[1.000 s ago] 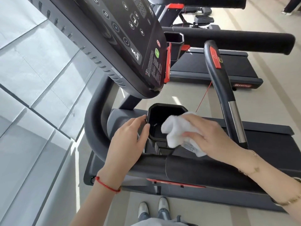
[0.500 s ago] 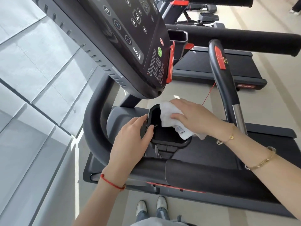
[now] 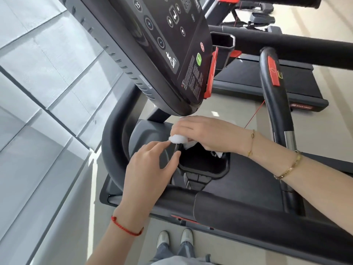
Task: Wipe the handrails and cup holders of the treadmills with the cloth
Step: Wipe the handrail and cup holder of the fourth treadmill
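Note:
A black cup holder (image 3: 207, 174) sits below the treadmill console, its dark well open towards me. My right hand (image 3: 208, 133) holds a white cloth (image 3: 178, 139) bunched under its fingers and presses it on the holder's far-left rim. My left hand (image 3: 150, 167) rests on the holder's left edge, fingers relaxed, its index fingertip close to the cloth. A padded black handrail (image 3: 238, 209) runs across below the holder, and a curved handrail (image 3: 275, 104) with a red patch stands to the right.
The slanted console (image 3: 162, 44) hangs just above my right hand. A second cup holder (image 3: 222, 42) shows behind its right edge. Another treadmill (image 3: 267, 81) stands beyond. A tiled wall (image 3: 38, 92) fills the left. My shoes (image 3: 174, 240) stand on the floor below.
My right hand slid the cloth from the holder's near-right rim to its far-left rim, under the console. My left hand stayed on the left edge, its fingers stretching up a little.

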Tool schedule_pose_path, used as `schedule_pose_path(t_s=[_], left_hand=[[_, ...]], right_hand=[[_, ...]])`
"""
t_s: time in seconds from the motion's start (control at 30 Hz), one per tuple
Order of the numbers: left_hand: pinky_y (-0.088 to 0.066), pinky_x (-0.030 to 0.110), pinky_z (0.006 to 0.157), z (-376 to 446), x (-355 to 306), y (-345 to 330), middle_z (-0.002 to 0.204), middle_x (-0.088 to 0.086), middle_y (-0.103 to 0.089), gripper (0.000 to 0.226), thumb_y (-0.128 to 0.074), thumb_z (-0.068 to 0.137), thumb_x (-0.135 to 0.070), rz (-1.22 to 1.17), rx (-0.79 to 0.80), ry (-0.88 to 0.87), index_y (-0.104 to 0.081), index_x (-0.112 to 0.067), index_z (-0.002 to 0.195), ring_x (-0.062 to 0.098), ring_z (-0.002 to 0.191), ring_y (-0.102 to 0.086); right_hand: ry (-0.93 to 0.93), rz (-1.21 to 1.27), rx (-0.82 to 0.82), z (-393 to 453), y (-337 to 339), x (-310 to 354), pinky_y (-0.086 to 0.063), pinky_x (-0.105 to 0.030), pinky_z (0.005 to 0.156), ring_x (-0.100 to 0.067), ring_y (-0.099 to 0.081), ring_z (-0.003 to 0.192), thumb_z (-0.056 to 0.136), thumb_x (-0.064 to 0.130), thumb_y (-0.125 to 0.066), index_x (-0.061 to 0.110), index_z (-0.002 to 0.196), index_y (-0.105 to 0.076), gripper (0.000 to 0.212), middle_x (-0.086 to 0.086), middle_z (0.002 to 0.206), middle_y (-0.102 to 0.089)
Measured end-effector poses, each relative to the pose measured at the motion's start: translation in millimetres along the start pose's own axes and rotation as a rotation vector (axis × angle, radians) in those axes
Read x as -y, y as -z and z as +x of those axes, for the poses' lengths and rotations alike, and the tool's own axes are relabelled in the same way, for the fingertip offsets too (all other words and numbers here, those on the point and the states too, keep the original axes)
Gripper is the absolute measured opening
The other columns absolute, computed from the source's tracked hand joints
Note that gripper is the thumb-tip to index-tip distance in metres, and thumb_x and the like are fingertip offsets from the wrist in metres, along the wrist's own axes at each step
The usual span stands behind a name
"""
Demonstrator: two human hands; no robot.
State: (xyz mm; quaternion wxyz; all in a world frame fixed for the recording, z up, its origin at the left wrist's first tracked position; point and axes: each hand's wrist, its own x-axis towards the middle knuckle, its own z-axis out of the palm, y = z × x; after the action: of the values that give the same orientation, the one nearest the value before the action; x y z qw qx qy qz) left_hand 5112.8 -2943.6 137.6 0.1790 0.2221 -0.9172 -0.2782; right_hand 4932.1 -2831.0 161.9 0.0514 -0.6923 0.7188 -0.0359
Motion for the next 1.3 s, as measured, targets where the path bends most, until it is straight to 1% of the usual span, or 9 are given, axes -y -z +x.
schedule_pose_path(t_s=[0.1, 0.23, 0.33, 0.43, 0.5, 0.77, 0.97, 1.13, 1.3], left_hand=[[-0.047, 0.024, 0.077, 0.0, 0.0, -2.4, 0.110, -0.014, -0.068, 0.038, -0.062, 0.088, -0.048, 0.009, 0.010, 0.015, -0.068, -0.028, 0.120, 0.007, 0.102, -0.062], [-0.044, 0.020, 0.077, 2.3, 0.2, -4.8, 0.113, -0.014, -0.067, 0.039, -0.061, 0.089, -0.047, 0.014, 0.025, 0.002, -0.065, -0.028, 0.124, 0.006, 0.104, -0.061], [-0.041, 0.015, 0.077, 6.5, 1.4, -6.5, 0.116, -0.014, -0.065, 0.040, -0.059, 0.091, -0.043, -0.004, 0.070, -0.033, -0.062, -0.027, 0.128, 0.004, 0.102, -0.061], [-0.036, 0.006, 0.072, 12.8, 2.6, -8.1, 0.115, -0.013, -0.064, 0.042, -0.057, 0.092, -0.042, -0.018, 0.115, -0.079, -0.058, -0.028, 0.132, 0.001, 0.098, -0.060], [-0.039, 0.011, 0.076, 19.4, 4.1, -9.8, 0.117, -0.011, -0.064, 0.044, -0.058, 0.092, -0.040, -0.022, 0.137, -0.112, -0.056, -0.028, 0.134, 0.004, 0.101, -0.060], [-0.048, 0.026, 0.079, 39.1, 10.8, -16.9, 0.113, -0.009, -0.065, 0.045, -0.057, 0.090, -0.040, -0.044, 0.194, -0.170, -0.055, -0.027, 0.134, 0.008, 0.096, -0.063], [-0.042, 0.020, 0.080, 40.3, 15.4, -18.6, 0.111, -0.013, -0.062, 0.049, -0.053, 0.090, -0.043, -0.097, 0.227, -0.189, -0.053, -0.027, 0.136, 0.002, 0.095, -0.057], [-0.044, 0.020, 0.083, 40.2, 16.2, -19.1, 0.116, -0.008, -0.064, 0.052, -0.050, 0.090, -0.044, -0.115, 0.249, -0.194, -0.052, -0.023, 0.138, 0.005, 0.100, -0.057], [-0.038, 0.009, 0.076, 40.4, 17.2, -20.2, 0.116, -0.008, -0.063, 0.050, -0.054, 0.092, -0.042, -0.106, 0.242, -0.201, -0.051, -0.023, 0.138, 0.002, 0.094, -0.053]], right_hand=[[-0.025, 0.078, -0.027, -1.7, -2.8, -3.4, -0.044, -0.033, 0.099, -0.014, -0.043, 0.126, 0.075, -0.017, -0.051, 0.020, 0.132, -0.049, 0.068, 0.009, 0.137, -0.048], [-0.359, 0.155, -0.071, -14.3, -11.0, -2.4, -0.046, -0.037, 0.084, -0.021, -0.053, 0.112, 0.096, 0.019, -0.053, 0.029, 0.140, -0.038, 0.047, 0.006, 0.136, -0.048], [-0.566, 0.228, -0.080, -27.6, -11.4, 1.9, -0.038, -0.037, 0.077, -0.028, -0.056, 0.099, 0.097, 0.036, -0.047, 0.024, 0.132, -0.043, 0.037, 0.000, 0.118, -0.059], [-0.732, 0.199, -0.160, -42.7, -15.8, 14.5, -0.030, -0.036, 0.068, -0.025, -0.048, 0.082, 0.098, 0.037, -0.046, 0.017, 0.120, -0.045, 0.029, -0.004, 0.104, -0.056], [-0.841, 0.223, -0.193, -50.1, -22.3, 26.3, -0.029, -0.035, 0.068, -0.024, -0.043, 0.080, 0.099, 0.033, -0.045, 0.015, 0.125, -0.041, 0.032, -0.007, 0.107, -0.052], [-0.893, 0.527, -0.237, -41.2, -16.9, 23.7, -0.029, -0.031, 0.072, -0.023, -0.048, 0.099, 0.098, 0.027, -0.050, 0.016, 0.130, -0.045, 0.034, -0.002, 0.108, -0.050], [-1.094, 0.730, -0.457, -58.2, -43.3, 72.3, -0.029, -0.007, 0.063, -0.009, -0.037, 0.095, 0.098, 0.026, -0.052, 0.021, 0.145, -0.018, 0.058, 0.007, 0.124, -0.026], [-1.107, 0.699, -0.316, -46.1, -20.7, 42.8, -0.029, -0.023, 0.076, -0.016, -0.044, 0.104, 0.099, 0.031, -0.049, 0.014, 0.145, -0.028, 0.053, -0.006, 0.131, -0.046], [-1.188, 0.790, -0.387, -54.8, -26.1, 67.9, -0.030, -0.015, 0.060, -0.013, -0.047, 0.091, 0.097, 0.029, -0.053, 0.014, 0.141, -0.027, 0.054, -0.003, 0.116, -0.049]])
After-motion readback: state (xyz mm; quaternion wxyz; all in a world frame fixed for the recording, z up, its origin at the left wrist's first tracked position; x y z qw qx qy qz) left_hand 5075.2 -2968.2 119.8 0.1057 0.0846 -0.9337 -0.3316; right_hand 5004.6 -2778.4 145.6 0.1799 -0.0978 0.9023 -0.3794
